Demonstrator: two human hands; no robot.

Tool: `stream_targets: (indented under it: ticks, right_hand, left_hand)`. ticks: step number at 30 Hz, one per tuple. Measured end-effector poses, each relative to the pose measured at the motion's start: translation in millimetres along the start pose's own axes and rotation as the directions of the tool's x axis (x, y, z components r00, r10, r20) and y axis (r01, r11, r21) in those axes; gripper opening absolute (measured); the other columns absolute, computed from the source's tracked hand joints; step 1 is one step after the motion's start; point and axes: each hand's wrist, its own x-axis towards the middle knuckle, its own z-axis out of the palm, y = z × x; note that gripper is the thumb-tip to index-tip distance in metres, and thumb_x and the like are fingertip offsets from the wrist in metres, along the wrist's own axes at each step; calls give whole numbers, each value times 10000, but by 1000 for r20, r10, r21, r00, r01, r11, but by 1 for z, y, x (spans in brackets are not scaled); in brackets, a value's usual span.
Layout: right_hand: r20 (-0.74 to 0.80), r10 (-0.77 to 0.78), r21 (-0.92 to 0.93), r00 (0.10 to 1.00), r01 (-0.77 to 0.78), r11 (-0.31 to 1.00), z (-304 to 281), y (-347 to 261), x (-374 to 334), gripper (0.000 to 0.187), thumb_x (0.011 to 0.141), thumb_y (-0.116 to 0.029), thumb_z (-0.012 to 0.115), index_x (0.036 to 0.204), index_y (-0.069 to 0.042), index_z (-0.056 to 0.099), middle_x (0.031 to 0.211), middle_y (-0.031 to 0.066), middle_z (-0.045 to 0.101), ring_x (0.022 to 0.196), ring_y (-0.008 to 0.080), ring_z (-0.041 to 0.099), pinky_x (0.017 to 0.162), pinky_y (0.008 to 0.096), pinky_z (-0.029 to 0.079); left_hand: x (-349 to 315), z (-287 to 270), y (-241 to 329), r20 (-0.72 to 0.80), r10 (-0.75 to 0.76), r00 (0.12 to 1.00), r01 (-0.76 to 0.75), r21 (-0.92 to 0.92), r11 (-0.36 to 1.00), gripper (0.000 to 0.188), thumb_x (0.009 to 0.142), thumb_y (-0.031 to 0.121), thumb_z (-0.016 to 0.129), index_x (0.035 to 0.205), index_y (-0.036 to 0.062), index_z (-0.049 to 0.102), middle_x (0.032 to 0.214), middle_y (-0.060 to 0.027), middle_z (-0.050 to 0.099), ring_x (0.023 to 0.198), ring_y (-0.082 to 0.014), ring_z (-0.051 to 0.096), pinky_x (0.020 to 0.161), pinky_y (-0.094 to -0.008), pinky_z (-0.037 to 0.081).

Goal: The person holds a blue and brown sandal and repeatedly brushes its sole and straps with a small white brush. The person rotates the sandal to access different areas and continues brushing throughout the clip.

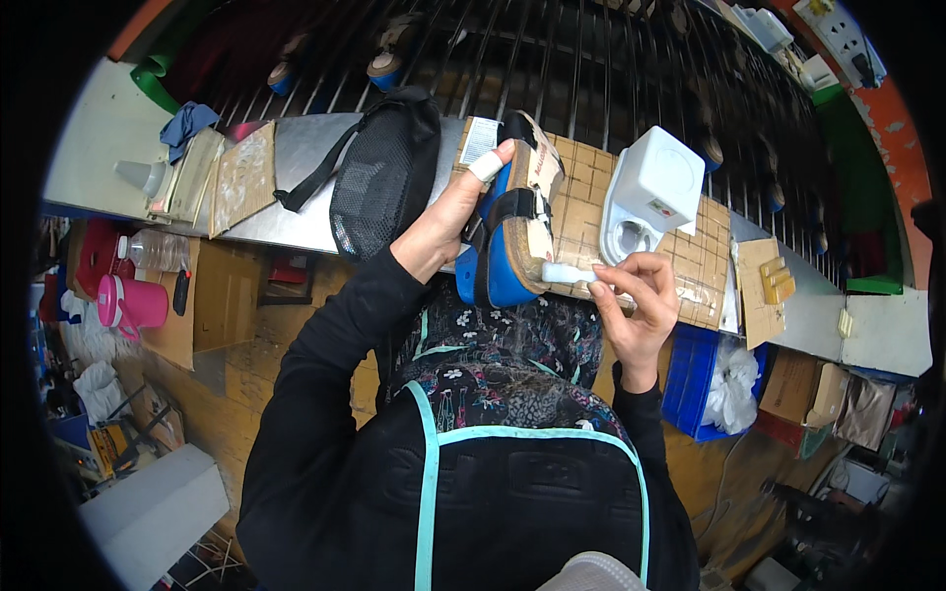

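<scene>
My left hand (451, 217) grips a sandal (514, 258) by its side, its thumb wrapped in white tape. The sandal has blue parts, black straps and a tan sole, and it is tilted over the bench's front edge. Between the thumb and fingers of my right hand (639, 303) is a small white stick-like applicator (566, 274). Its tip meets the sandal's edge near the lower end; whether it presses on it I cannot tell. Behind the right hand stands a white plastic container (658, 179) with a round opening at its near end.
Brown cardboard (581, 212) covers part of the metal bench. A black mesh bag (386, 177) lies left of the sandal. Beyond runs a rack of metal rods (552, 59) carrying several more sandals. A yellow block (777, 281) sits at right; a blue crate (694, 379) stands below.
</scene>
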Motion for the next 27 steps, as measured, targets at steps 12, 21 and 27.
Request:
stream_targets:
  ticks: [12,21,27]
  right_hand:
    - [216,-264,188,940,225,956,6,-5,43,211,723,-32,784,931,-30,748,935,69,526,810,155,563,654,254,477]
    - [342,-314,171,886,270,948,7,0,55,248,654,-208,829,892,-154,782,826,5,575,789,150,525,707,300,365]
    - [405,-328,113,854,309,944,-7,2,57,216,669,-196,821,877,-153,783,856,11,597,823,158,531,702,297,390]
  left_hand:
    - [-15,-6,-20,548,-332,768,547,-292,784,553,930,502,554,1293,84,543,1138,-129,658,963,-234,686,782,-408,606]
    - [-39,-33,-66,803,-436,407,865,-185,467,689,957,560,447,1311,-31,418,1010,-268,533,773,-308,545,642,-373,466]
    - [-44,-27,-75,893,-243,379,856,-238,459,613,985,509,421,1422,83,361,1090,-292,541,846,-327,623,775,-414,460]
